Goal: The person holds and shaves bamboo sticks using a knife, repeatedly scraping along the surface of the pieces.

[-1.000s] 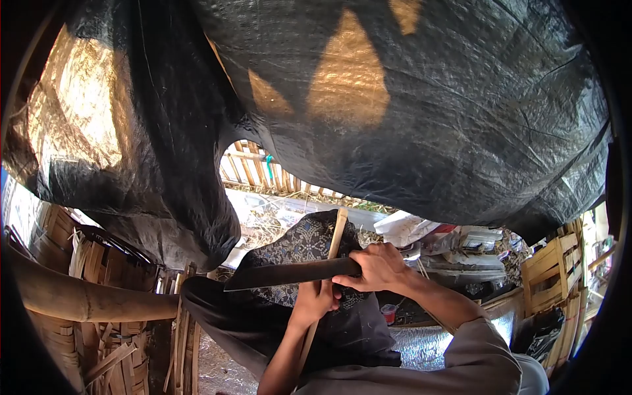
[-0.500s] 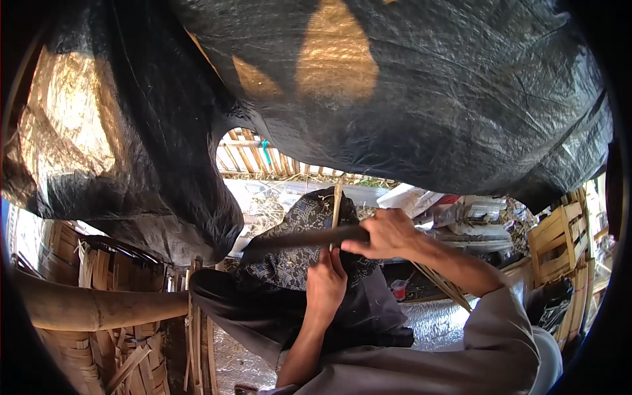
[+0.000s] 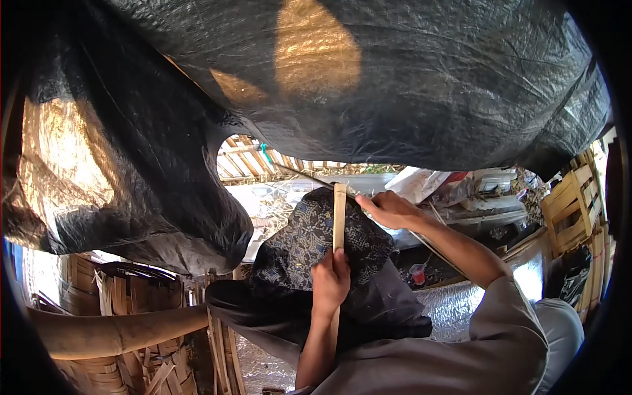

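My left hand (image 3: pixel 330 280) is closed around a pale bamboo strip (image 3: pixel 339 220), which stands roughly upright in this view over my lap. My right hand (image 3: pixel 390 210) grips a long-bladed knife (image 3: pixel 309 176). Seen nearly edge-on, its thin blade points up and left and crosses near the strip's top end; I cannot tell whether they touch. The knife's handle is mostly hidden in my fingers. Beneath both hands a dark patterned cloth (image 3: pixel 289 243) covers my knees.
Black plastic sheeting (image 3: pixel 421 99) hangs low ahead. A thick bamboo pole (image 3: pixel 125 332) and woven bamboo pieces (image 3: pixel 92 368) are at the left. On the right are a small cup with red in it (image 3: pixel 417 274), plastic packaging (image 3: pixel 494 181) and a slatted bamboo frame (image 3: pixel 569 204).
The knife has moved from across the strip just above my left hand up to its top end, its blade now tilted. The strip has turned, showing a broader face. The view has shifted slightly.
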The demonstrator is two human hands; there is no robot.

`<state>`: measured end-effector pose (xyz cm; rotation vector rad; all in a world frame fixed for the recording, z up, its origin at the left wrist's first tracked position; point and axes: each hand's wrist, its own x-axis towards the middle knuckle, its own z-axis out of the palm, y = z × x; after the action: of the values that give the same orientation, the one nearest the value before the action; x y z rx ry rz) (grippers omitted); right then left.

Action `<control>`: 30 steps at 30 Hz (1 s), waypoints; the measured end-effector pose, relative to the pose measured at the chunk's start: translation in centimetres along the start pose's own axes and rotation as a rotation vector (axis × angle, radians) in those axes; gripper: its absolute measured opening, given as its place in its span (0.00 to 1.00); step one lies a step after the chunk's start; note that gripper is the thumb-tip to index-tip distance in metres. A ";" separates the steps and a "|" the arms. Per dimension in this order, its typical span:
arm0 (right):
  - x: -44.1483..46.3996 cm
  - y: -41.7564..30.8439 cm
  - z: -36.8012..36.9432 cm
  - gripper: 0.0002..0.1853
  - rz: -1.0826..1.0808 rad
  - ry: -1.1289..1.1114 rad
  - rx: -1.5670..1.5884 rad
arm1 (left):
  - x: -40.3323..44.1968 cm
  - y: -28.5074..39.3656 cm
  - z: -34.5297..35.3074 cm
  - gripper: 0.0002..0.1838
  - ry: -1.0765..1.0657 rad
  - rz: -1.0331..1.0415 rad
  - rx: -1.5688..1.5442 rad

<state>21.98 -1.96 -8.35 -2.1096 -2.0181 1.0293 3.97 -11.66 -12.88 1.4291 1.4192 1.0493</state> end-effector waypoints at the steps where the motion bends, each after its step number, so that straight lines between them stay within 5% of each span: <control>1: 0.3 0.4 0.0 0.46 -0.001 -0.001 0.004 | 0.3 -0.2 -0.3 0.18 -0.118 -0.165 -0.252; 5: 1.3 2.6 0.8 0.46 0.031 0.096 0.148 | 0.9 -0.4 -1.9 0.24 -0.252 -0.234 -0.417; 6: 1.1 2.6 0.5 0.45 0.000 0.100 0.181 | 0.9 -0.2 -2.2 0.25 -0.227 -0.187 -0.252; 9: -0.9 1.3 -0.3 0.41 -0.093 0.132 0.216 | 1.0 -0.4 -1.9 0.26 -0.152 -0.298 -0.386; 12: -2.6 -0.5 0.2 0.36 -0.455 0.213 -0.013 | 1.1 0.1 -1.6 0.25 -0.146 -0.353 -0.468; 13: -2.9 -1.2 0.0 0.28 -0.392 0.092 -0.096 | 1.1 -0.1 -1.6 0.25 -0.132 -0.412 -0.522; 19: -3.0 -2.1 1.9 0.40 -0.702 0.316 -0.529 | 1.2 -2.3 -1.1 0.15 -0.139 -0.490 -0.648; 21: -3.0 -2.0 1.5 0.42 -0.719 0.267 -0.572 | 1.4 -2.8 -0.1 0.14 0.029 0.443 0.140; 22: -2.8 -1.8 1.2 0.42 -0.734 0.284 -0.564 | 2.3 -2.7 0.9 0.19 0.279 0.678 0.251; 23: -2.4 -1.7 0.7 0.42 -0.750 0.298 -0.552 | 2.0 -2.6 0.8 0.19 0.274 0.676 0.251; 25: -0.1 -1.4 -0.5 0.40 -0.534 0.319 -0.426 | 0.9 -1.7 0.2 0.21 0.008 -0.374 -0.412; 27: -0.4 -1.6 -0.2 0.38 -0.435 0.167 -0.317 | 1.1 -1.7 0.5 0.24 -0.006 -0.348 -0.413; 30: -1.9 -1.3 0.7 0.40 -0.617 0.127 -0.488 | 1.2 -1.6 1.2 0.25 0.094 -0.300 -0.576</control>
<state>20.66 -3.71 -7.47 -1.4393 -2.7745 0.3218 4.65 -10.47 -14.78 0.7382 1.2107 1.2097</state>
